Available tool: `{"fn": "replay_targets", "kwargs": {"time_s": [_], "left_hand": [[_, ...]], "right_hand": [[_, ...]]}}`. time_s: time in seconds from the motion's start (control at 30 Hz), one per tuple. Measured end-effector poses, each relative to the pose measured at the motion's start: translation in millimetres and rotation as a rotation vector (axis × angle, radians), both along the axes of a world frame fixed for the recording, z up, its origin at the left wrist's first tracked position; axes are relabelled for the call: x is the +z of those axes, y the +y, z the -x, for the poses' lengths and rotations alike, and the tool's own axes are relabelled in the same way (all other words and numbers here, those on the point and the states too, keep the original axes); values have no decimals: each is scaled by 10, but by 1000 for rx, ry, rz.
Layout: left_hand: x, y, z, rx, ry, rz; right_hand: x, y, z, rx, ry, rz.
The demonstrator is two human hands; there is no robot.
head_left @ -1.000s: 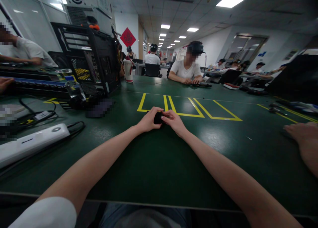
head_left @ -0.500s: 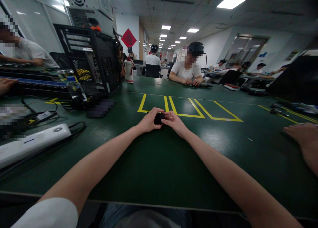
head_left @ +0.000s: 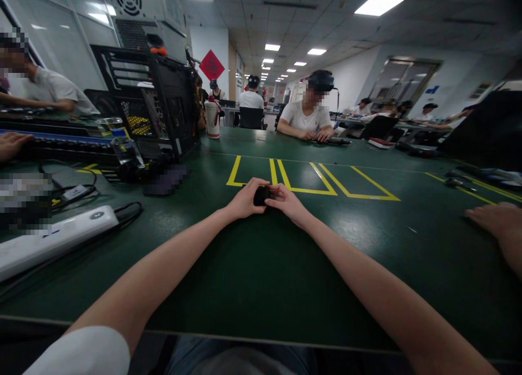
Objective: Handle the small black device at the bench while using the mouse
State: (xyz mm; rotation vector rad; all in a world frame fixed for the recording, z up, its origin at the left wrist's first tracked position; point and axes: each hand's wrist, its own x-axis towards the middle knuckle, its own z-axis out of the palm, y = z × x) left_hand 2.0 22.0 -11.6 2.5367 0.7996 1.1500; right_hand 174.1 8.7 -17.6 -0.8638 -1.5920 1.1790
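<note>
Both my arms stretch out over a dark green table (head_left: 261, 277). My left hand (head_left: 244, 201) and my right hand (head_left: 286, 202) meet at the middle of the table and are closed around a small black object (head_left: 261, 195), fingers wrapped on either side of it. The object rests low, near the table top, just in front of yellow tape lines (head_left: 310, 179). What the object is I cannot make out.
A white power strip (head_left: 57, 239) with black cables lies at the left. An open black computer case (head_left: 150, 108) stands at the back left. Another person's hand (head_left: 495, 222) rests at the right edge. A seated person (head_left: 308, 116) faces me across the table.
My hands stay together on the small black object with only slight finger shifts. The view has drifted a little.
</note>
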Motion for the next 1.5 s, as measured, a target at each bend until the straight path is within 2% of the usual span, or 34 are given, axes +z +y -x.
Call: {"fn": "replay_targets", "kwargs": {"time_s": [0.1,0.3,0.5,0.73,1.03,1.37,1.5], "left_hand": [[-4,4,-7,-1,-5,-3],[8,-9,-13,2,-9,5],[28,-24,-5,-3,2,3],[12,-7,-1,2,-3,9],[25,-18,-2,-8,-5,-1],[7,-3,-1,7,-2,4],[33,-30,5,-3,5,12]], "right_hand": [[11,-20,7,11,23,-3],[37,-60,45,-72,1,53],[55,-75,48,-55,1,92],[39,-74,26,-24,-4,22],[11,-48,51,-58,2,51],[4,-44,39,-32,-24,-36],[10,-63,45,-58,-28,-10]]}}
